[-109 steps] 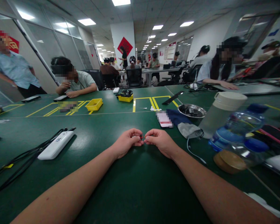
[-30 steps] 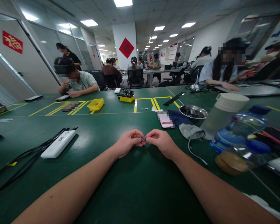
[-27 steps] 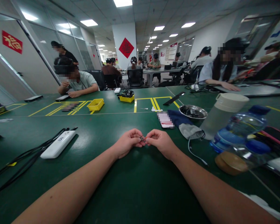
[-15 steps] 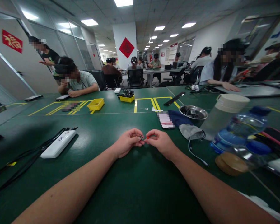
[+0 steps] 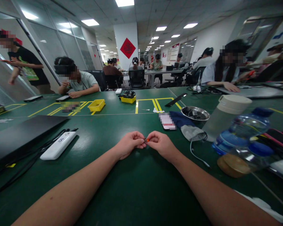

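Observation:
My left hand (image 5: 132, 143) is closed in a pinch on a small dark metallic piece (image 5: 145, 140), too small to name more exactly. Facing it, my right hand (image 5: 160, 144) pinches a tiny orange piece (image 5: 147, 140) between thumb and fingertips. The two pieces meet, or nearly so, between my fingertips; I cannot tell whether they are joined. Both hands are just above the green table (image 5: 141, 185), near its middle, with the forearms reaching in from either side.
Left lie a white power bank (image 5: 58, 146) with black cables and a dark flat panel (image 5: 25, 135). Ahead are yellow bins (image 5: 96, 105) and a phone (image 5: 167, 121). Rightward stand a metal bowl (image 5: 195, 113), a pale tumbler (image 5: 227, 116) and plastic bottles (image 5: 244, 128). People sit around.
My fingertips have come closer together, bringing the orange piece against or near the metallic one. A dark flat panel has appeared at left. The standing person has moved left and nearer.

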Tool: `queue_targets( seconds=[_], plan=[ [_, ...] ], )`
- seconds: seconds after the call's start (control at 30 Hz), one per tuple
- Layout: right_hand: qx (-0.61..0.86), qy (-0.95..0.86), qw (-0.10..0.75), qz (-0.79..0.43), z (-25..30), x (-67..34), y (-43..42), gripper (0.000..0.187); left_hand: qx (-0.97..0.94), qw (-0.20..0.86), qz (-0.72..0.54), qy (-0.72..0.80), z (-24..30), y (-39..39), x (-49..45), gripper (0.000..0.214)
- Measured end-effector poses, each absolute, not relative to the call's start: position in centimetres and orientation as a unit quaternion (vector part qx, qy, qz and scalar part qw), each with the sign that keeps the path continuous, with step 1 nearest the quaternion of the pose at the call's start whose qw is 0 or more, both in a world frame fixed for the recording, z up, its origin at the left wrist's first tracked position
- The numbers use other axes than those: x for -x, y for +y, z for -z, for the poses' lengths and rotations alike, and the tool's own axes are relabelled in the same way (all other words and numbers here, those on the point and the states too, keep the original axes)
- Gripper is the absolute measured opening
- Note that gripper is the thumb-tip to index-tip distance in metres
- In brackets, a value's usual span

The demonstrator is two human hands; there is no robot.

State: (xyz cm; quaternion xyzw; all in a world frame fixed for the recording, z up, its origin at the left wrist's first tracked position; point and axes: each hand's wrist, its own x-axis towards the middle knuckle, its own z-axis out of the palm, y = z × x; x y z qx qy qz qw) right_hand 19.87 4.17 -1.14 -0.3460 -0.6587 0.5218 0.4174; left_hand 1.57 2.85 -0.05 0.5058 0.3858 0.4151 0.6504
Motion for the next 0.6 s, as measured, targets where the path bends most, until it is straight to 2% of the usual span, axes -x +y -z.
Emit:
queue_targets(
  seconds=[0.23, 0.6],
  plan=[
    [0.343, -0.664, 0.417, -0.517, 1.18, -19.92, 4.23, 0.016, -0.504, 0.655, -0.415, 0.381, 0.37, 3.01, -1.44, 0.017],
    [0.308, -0.626, 0.409, -0.589, 0.57, -20.12, 3.92, 0.023, -0.506, 0.641, -0.422, 0.392, 0.48, 2.98, -1.56, 0.015]
  ],
)
